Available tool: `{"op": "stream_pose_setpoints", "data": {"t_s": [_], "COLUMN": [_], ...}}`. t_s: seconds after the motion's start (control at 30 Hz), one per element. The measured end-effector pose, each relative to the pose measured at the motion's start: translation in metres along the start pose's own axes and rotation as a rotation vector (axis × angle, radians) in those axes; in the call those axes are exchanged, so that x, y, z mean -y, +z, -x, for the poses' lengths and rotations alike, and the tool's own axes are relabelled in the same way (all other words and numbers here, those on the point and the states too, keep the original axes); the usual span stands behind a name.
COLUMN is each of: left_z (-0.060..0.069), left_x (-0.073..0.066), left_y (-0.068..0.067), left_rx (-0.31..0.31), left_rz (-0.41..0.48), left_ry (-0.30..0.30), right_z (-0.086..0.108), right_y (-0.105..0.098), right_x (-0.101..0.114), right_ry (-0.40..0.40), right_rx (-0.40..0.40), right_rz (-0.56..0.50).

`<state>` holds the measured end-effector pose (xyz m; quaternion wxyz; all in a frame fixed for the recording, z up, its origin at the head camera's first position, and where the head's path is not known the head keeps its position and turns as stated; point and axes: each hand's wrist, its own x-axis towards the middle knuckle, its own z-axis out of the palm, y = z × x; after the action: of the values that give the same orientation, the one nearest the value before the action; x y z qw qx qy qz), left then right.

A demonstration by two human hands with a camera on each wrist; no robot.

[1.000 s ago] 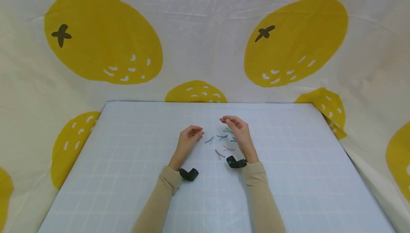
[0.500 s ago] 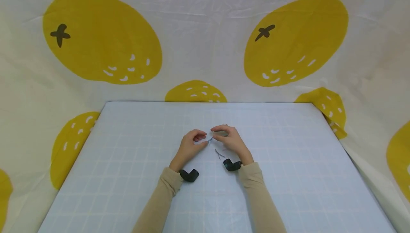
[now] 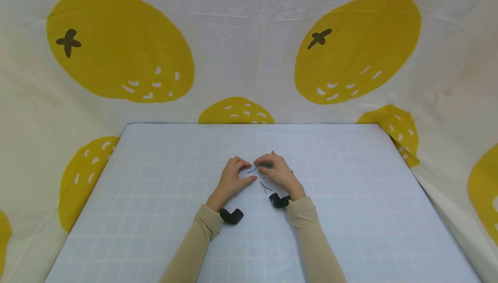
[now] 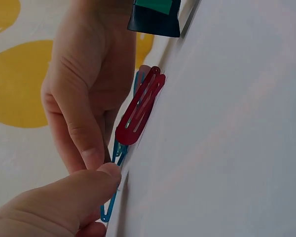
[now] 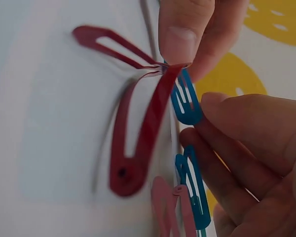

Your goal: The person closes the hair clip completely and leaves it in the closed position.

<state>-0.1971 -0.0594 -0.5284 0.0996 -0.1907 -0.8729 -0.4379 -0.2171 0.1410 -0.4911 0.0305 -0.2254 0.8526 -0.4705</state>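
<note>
A snapped-open blue hair clip (image 3: pixel 252 170) lies on the white cloth between both hands. My left hand (image 3: pixel 231 179) is at its left, thumb and index finger apart on either side. In the left wrist view the left thumb covers the middle of this blue clip (image 4: pixel 106 212). My right hand (image 3: pixel 278 171) is at the other end, fingers bent and its thumb right by the tip. The right wrist view shows the right thumb (image 5: pixel 266 116) beside the rounded end of the clip (image 5: pixel 190 116), with a gap between thumb and finger. Firm contact is unclear.
Nearer the person lies a red hair clip (image 5: pixel 160 108), seen as a dark clip (image 3: pixel 266 186) from the head. A pink clip (image 5: pixel 185 210) and another blue clip (image 5: pixel 200 197) lie by the right hand, which hides several from above. A patterned curtain (image 3: pixel 245 58) hangs behind.
My right hand has come left and nearer from the back of the clips. The left hand has moved slightly right, its thumb passing the blue clip. The clip has hardly shifted.
</note>
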Motion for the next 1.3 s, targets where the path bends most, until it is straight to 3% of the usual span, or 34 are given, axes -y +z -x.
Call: {"op": "stream_pose_setpoints", "data": {"t_s": [0.17, 1.3], "left_z": [0.0017, 0.0011], "left_x": [-0.0004, -0.001], "left_y": [0.0007, 0.0004], "left_rx": [-0.005, -0.007], "left_rz": [-0.012, -0.003], "left_ry": [-0.024, 0.008], "right_z": [-0.0005, -0.0001], "right_y": [0.0028, 0.0046], "right_x": [-0.0001, -0.0006], "right_ry": [0.017, -0.016], "right_rx": [0.006, -0.016], "right_rz": [0.036, 0.079]}}
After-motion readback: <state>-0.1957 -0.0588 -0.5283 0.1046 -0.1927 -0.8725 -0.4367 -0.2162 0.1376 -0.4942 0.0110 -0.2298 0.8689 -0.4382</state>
